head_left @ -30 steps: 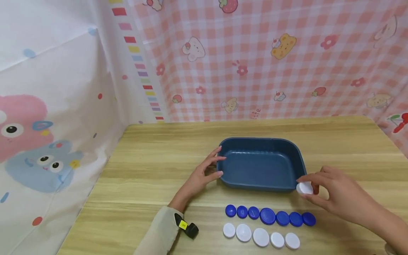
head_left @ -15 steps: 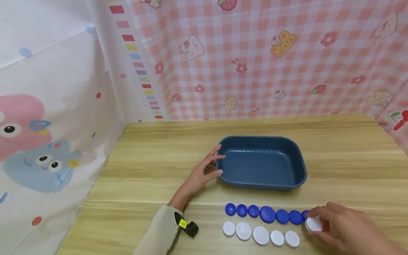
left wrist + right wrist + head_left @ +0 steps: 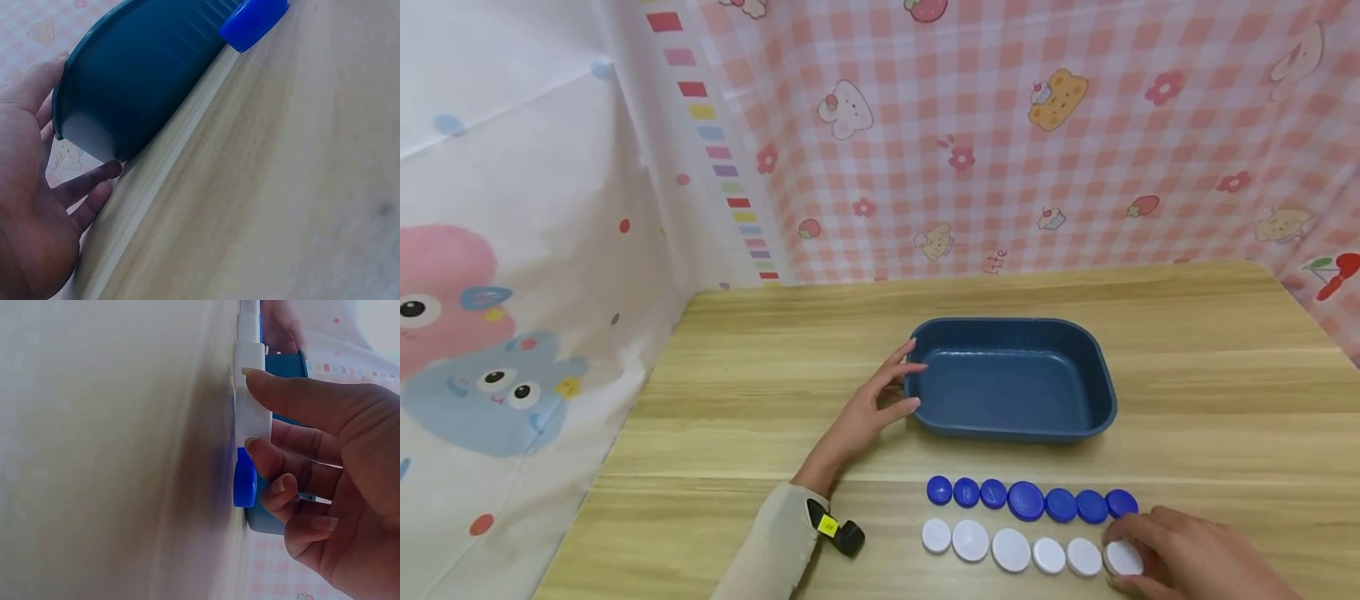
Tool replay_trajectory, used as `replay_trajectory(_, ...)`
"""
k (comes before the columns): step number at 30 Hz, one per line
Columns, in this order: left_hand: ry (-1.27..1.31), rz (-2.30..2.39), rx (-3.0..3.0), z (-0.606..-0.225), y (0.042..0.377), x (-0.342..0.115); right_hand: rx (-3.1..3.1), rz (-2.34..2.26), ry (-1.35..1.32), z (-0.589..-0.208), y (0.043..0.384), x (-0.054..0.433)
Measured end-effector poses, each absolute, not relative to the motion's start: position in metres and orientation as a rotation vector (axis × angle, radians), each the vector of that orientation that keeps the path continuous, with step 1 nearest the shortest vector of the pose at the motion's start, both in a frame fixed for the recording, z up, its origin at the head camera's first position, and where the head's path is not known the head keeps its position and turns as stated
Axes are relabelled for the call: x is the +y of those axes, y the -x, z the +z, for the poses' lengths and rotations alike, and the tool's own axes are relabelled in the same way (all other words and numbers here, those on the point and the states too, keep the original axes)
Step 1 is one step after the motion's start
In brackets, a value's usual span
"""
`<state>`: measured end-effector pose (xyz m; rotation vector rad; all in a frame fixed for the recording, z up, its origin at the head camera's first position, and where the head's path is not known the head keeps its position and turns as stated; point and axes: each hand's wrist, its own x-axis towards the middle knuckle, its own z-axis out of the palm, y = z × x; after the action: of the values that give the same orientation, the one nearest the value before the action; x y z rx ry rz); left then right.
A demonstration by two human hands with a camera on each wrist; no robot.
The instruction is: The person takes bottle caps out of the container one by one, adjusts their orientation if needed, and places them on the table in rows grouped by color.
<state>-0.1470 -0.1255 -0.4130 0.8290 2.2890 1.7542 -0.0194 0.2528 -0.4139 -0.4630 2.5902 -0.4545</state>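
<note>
My right hand (image 3: 1206, 554) pinches a white bottle cap (image 3: 1124, 558) between thumb and fingers, at the right end of a row of white caps (image 3: 1011, 550). In the right wrist view the cap (image 3: 253, 415) is edge-on, low at the tabletop, close to a blue cap (image 3: 245, 481). Behind the white row runs a row of several blue caps (image 3: 1026, 501). My left hand (image 3: 868, 412) rests with spread, relaxed fingers against the left end of a dark blue rectangular basin (image 3: 1011, 435). In the left wrist view, its fingertips touch the basin's end wall (image 3: 94, 134).
The wood-grain table (image 3: 760, 400) runs back to a pink checked cloth (image 3: 1000, 183). A white patterned cloth (image 3: 550, 250) hangs at the left. A black strap device (image 3: 848, 537) sits on the left wrist.
My right hand has carried the white cap from beside the basin's front right corner toward me, to the end of the white row. The left hand stays at the basin.
</note>
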Motion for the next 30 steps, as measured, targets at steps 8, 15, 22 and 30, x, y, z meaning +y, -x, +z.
replay_trajectory(8, -0.848, 1.753, 2.291, -0.4125, 0.1482, -0.1251, 2.561, -0.510, 0.529, -0.4171, 0.0187, 0.2535)
replay_trajectory(15, -0.848, 1.762, 2.277, -0.4139, 0.1480, -0.1267, 2.530, -0.537, 0.542, -0.4166, 0.0199, 0.2528)
replay_trajectory(22, -0.856, 1.766, 2.276, -0.4152, 0.1492, -0.1244, 2.532, -0.543, 0.536, -0.4175, 0.0192, 0.2553)
replay_trajectory(30, -0.864, 1.764, 2.286, -0.4157, 0.1491, -0.1251, 2.542, -0.535, 0.555, -0.4172, 0.0178, 0.2550)
